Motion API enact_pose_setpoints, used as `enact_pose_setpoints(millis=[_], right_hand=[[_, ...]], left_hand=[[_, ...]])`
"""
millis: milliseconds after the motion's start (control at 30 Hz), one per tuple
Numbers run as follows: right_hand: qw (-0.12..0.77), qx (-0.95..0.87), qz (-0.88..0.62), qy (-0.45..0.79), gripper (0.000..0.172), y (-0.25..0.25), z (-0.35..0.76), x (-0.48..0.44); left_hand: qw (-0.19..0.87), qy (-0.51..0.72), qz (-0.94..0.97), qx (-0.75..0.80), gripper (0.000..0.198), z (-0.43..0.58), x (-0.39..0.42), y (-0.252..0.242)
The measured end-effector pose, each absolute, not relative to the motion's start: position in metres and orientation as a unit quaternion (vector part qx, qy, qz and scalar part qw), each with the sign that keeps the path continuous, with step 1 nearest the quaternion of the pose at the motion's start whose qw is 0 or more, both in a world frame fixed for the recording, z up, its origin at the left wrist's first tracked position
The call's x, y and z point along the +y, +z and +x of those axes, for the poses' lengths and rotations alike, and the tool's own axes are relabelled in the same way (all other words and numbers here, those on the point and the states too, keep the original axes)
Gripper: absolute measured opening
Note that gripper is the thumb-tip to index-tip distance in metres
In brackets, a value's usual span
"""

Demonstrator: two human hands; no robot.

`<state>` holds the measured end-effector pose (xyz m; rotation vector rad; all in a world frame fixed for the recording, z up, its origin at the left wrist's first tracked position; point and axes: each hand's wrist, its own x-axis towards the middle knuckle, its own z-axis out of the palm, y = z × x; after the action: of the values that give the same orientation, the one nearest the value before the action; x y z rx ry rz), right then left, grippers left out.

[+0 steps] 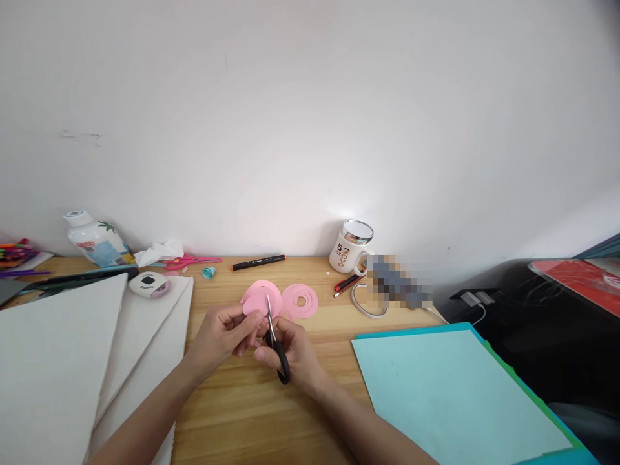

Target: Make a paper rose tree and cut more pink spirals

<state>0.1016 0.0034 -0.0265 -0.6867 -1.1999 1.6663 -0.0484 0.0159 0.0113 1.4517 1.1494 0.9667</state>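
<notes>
My left hand (227, 332) is closed on a rounded piece of pink paper (256, 303), pinched at its lower edge between thumb and fingers. In my right hand (293, 355) are the black-handled scissors (278, 354), with the blades pointing up and lying against the pink paper. My two hands are close together, nearly touching. Just behind the held piece, more round pink paper (264, 285) shows. To its right, a pink paper coil (300, 301) with a hole in its middle lies on the wooden table (232, 413).
At the back stand a white bottle (99, 242) and a mug (349, 248). A black marker (259, 262) and pink scissors (186, 261) lie near the wall. White sheets (53, 361) are at left, light blue sheets (450, 394) at right. A white ring (361, 303) lies right of centre.
</notes>
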Motion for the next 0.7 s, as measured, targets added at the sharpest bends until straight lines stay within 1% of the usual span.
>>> enact_pose_setpoints(millis=[467,700], right_hand=[[0.454,-0.475,-0.308,0.688,0.039,-0.0326,0.102,0.0025],[0.436,-0.469,-0.318,0.7,0.04,-0.0319,0.1011,0.0008]], left_hand=[[0.462,0.424,0.609,0.486,0.039,-0.0511,0.0174,0.0134],[0.43,0.445,0.606,0.5,0.033,-0.0506,0.0155,0.0146]])
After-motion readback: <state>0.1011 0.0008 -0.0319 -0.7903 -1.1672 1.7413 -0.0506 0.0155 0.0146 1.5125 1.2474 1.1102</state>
